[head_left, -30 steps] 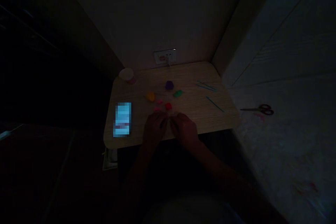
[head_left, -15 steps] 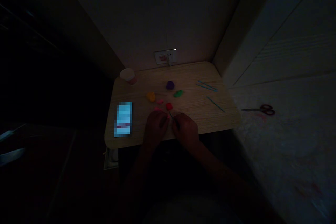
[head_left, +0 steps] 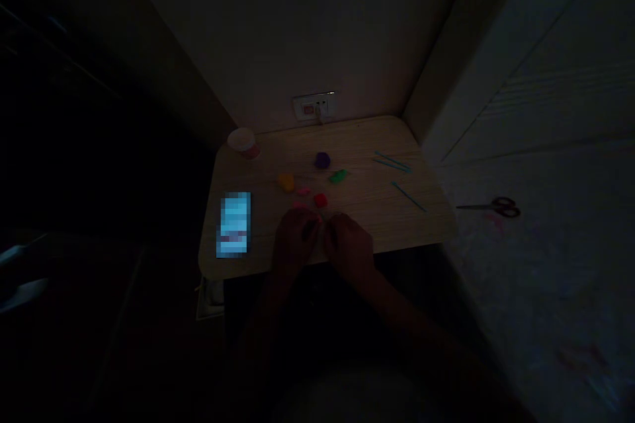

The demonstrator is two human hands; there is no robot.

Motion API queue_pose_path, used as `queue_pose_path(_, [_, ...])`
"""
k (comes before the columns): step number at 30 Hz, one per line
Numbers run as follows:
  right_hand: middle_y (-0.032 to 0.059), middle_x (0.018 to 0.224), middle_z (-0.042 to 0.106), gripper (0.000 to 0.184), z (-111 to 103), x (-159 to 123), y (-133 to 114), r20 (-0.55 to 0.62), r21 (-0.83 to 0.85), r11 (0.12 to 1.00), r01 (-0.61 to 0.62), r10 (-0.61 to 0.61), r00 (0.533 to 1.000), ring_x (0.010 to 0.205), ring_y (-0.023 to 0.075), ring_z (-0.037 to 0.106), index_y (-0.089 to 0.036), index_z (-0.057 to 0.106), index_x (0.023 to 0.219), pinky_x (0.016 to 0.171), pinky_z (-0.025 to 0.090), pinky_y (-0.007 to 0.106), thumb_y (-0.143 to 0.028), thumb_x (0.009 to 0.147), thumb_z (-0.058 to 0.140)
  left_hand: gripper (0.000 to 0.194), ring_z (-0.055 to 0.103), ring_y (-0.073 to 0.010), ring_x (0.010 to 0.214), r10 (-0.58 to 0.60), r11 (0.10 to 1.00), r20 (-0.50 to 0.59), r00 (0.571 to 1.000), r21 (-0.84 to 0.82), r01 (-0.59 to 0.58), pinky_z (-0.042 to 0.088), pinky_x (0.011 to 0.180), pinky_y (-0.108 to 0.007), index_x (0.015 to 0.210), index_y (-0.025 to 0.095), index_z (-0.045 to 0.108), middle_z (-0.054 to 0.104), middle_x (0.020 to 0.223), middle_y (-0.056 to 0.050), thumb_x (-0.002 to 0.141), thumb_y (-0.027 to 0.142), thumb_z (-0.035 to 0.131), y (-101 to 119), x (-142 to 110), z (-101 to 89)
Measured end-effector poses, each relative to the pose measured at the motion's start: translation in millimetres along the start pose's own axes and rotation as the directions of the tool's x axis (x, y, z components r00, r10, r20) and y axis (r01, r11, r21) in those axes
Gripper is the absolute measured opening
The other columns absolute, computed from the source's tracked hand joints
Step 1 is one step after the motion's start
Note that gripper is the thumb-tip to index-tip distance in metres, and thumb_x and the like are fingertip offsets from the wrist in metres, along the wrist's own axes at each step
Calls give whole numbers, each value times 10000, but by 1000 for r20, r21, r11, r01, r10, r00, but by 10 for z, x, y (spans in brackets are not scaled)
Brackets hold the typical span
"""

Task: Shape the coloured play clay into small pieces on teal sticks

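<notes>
Low over the front edge of the small wooden table, my left hand (head_left: 294,238) pinches a bit of pink modelling clay (head_left: 318,217). Close beside it, my right hand (head_left: 351,243) is closed on a thin teal stick (head_left: 322,215), whose end points toward the pink clay; most of the stick is hidden by the fingers. Just beyond the hands lie a red clay lump (head_left: 321,200) and a small pink piece (head_left: 303,192). Farther back are yellow clay (head_left: 286,182), green clay (head_left: 338,176) and purple clay (head_left: 322,160). Dim light blurs the fingertips.
Several teal sticks (head_left: 409,197) lie at the table's right. A lit phone (head_left: 234,225) rests at the left, with a paper cup (head_left: 243,142) behind it. Scissors (head_left: 496,207) lie on the pale surface to the right. A wall socket (head_left: 312,108) holds a plug.
Both hands stay together at the table's front edge. The stick's end shows less between the fingers now; the clay lumps have not moved on the table.
</notes>
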State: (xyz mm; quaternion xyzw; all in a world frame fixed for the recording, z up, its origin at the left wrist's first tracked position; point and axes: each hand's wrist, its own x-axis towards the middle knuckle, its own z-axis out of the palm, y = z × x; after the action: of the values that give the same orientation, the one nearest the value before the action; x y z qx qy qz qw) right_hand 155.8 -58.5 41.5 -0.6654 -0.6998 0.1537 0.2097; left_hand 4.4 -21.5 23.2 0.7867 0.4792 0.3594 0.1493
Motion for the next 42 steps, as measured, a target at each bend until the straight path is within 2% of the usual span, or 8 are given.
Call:
queue_pose_path(7, [90, 968, 725, 147, 21, 12, 39, 1, 26, 999, 39, -39, 999, 862, 215, 659, -200, 662, 926, 682, 408, 293, -209, 987, 528, 61, 679, -238, 1011, -33, 999, 12, 999, -12, 34, 566, 949, -416, 959, 225, 684, 733, 1012, -55, 961, 225, 622, 8, -8, -2])
queue_pose_path(10, [85, 952, 726, 140, 1, 24, 109, -50, 74, 997, 6, -3, 999, 859, 223, 667, -198, 669, 940, 695, 417, 302, -221, 976, 536, 65, 683, -239, 1011, -76, 997, -1, 997, -22, 76, 564, 941, -409, 999, 229, 673, 730, 1039, -59, 964, 268, 635, 4, -13, 6])
queue_pose_path(15, [106, 973, 744, 188, -61, 98, 321, -156, 153, 988, -16, 40, 987, 894, 245, 669, -185, 705, 971, 762, 457, 331, -254, 969, 531, 235, 676, -248, 983, -133, 991, -33, 991, -16, 132, 553, 927, -413, 1112, 220, 631, 717, 1024, -62, 903, 282, 719, -44, -13, 48])
queue_pose_path(21, [102, 1016, 765, 217, -68, 209, 468, -138, 199, 974, 106, -80, 987, 995, 253, 663, -184, 750, 956, 931, 451, 377, -236, 967, 540, 256, 652, -262, 1009, -67, 998, -8, 998, 8, 67, 532, 962, -431, 1106, 217, 622, 701, 1016, -61, 875, 259, 722, -72, -17, 56])
queue_pose_path(26, [94, 938, 753, 253, -53, 230, 452, -98, 149, 985, 89, -75, 992, 927, 244, 652, -182, 735, 903, 880, 423, 368, -259, 993, 512, 272, 632, -281, 1155, -43, 999, 2, 999, 2, 43, 494, 1066, -468, 1178, 225, 626, 707, 1171, -88, 909, 231, 665, -53, -30, 30])
queue_pose_path(29, [91, 907, 743, 249, -66, 235, 451, -82, 128, 987, 94, -84, 993, 890, 237, 641, -181, 721, 877, 844, 411, 359, -259, 988, 512, 201, 644, -277, 1161, -70, 997, 2, 998, -17, 70, 499, 1066, -467, 1135, 231, 646, 725, 1155, -79, 938, 265, 652, -51, -25, 27])
queue_pose_path(38, [107, 1065, 751, 269, -156, 250, 587, -85, 308, 904, 296, -284, 955, 973, 233, 669, -179, 738, 1095, 902, 495, 354, -221, 1009, 487, 173, 673, -270, 1097, -91, 995, 9, 996, -37, 91, 521, 1038, -462, 1041, 238, 675, 749, 1087, -56, 891, 294, 742, -64, -9, 46])
queue_pose_path(42, [96, 999, 718, 276, -206, 242, 656, -49, 340, 872, 353, -359, 932, 943, 221, 653, -193, 758, 1052, 874, 520, 353, -194, 1012, 485, 236, 660, -291, 1156, -95, 995, 7, 995, -27, 95, 521, 1043, -478, 1083, 240, 683, 742, 1124, -64, 869, 280, 774, -53, -18, 44])
